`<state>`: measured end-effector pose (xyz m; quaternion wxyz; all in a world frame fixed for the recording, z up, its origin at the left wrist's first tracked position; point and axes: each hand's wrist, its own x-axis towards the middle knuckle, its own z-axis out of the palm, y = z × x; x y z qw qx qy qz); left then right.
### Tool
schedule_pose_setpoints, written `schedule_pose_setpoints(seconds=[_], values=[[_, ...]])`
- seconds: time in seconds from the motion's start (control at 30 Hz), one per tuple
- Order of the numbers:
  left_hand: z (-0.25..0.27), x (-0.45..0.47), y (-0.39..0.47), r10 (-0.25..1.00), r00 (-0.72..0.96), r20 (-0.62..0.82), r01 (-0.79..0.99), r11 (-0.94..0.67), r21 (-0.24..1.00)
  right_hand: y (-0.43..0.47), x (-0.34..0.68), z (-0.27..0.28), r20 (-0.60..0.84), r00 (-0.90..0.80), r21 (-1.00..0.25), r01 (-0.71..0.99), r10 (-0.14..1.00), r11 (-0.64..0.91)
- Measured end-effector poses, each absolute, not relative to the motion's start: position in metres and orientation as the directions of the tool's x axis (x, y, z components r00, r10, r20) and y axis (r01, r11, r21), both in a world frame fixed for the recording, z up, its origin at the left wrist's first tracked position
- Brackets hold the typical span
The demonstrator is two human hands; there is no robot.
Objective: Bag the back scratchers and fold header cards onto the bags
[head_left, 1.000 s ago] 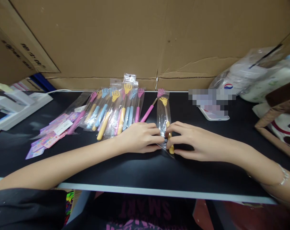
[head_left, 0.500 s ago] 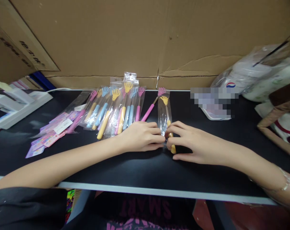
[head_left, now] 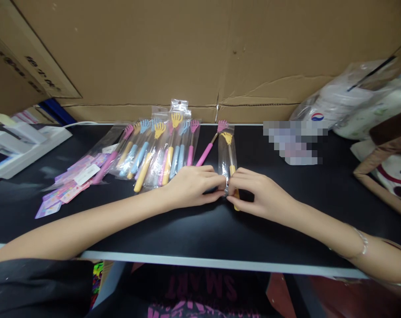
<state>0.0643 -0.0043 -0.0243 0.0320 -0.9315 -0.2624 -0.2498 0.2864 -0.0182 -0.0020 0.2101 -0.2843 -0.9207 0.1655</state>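
A yellow back scratcher [head_left: 226, 138] lies mostly inside a clear plastic bag [head_left: 223, 161], its claw end pointing away from me. My left hand [head_left: 200, 185] pinches the near left edge of this bag. On the other side, my right hand [head_left: 249, 192] is closed with thumb and fingertips on the bag's near right edge, over the yellow handle, whose end sticks out below the fingers. An unbagged-looking pink back scratcher [head_left: 205, 153] slants just beyond my left hand. Several bagged back scratchers [head_left: 170, 157] in yellow, blue and pink lie in a row to the left.
Printed cards [head_left: 66, 187] lie on the black table [head_left: 187, 234] at left, near a white power strip [head_left: 31, 150]. At right are a pixelated phone-like item [head_left: 299, 148], a bagged cup [head_left: 335, 104] and a brown-and-white bag [head_left: 395, 172]. Cardboard [head_left: 147, 53] stands behind.
My right hand's fingers have closed from a looser spread into a pinch at the bag's near end. My left hand's thumb and fingers have also tightened on the bag.
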Motion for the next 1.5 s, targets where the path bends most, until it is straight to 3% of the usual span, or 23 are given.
schedule_pose_setpoints(seconds=[0.3, 0.57, 0.8, 0.9, 1.33, 1.5], values=[[-0.023, 0.065, -0.003, 0.642, 0.664, 0.383, 0.529, -0.766, 0.366, -0.014, 0.285, -0.002, 0.254, -0.6, -0.684, 0.443, 0.758, 0.58], [-0.025, 0.064, -0.001, 0.638, 0.671, 0.378, 0.559, -0.77, 0.307, -0.008, 0.286, -0.008, 0.2, -0.555, -0.835, 0.335, 0.808, 0.437], [-0.024, 0.064, -0.003, 0.607, 0.694, 0.388, 0.568, -0.792, 0.223, -0.011, 0.287, -0.007, 0.366, -0.501, -0.619, 0.498, 0.784, 0.607], [-0.023, 0.064, -0.003, 0.549, 0.716, 0.43, 0.552, -0.823, 0.132, -0.01, 0.289, -0.008, 0.405, -0.495, -0.543, 0.546, 0.769, 0.638], [-0.026, 0.064, -0.003, 0.459, 0.701, 0.546, 0.596, -0.797, -0.095, -0.005, 0.291, -0.014, 0.304, -0.535, -0.405, 0.676, 0.788, 0.616], [-0.025, 0.063, 0.0, 0.484, 0.71, 0.511, 0.616, -0.779, -0.118, -0.007, 0.291, -0.011, 0.313, -0.58, -0.264, 0.708, 0.752, 0.655]])
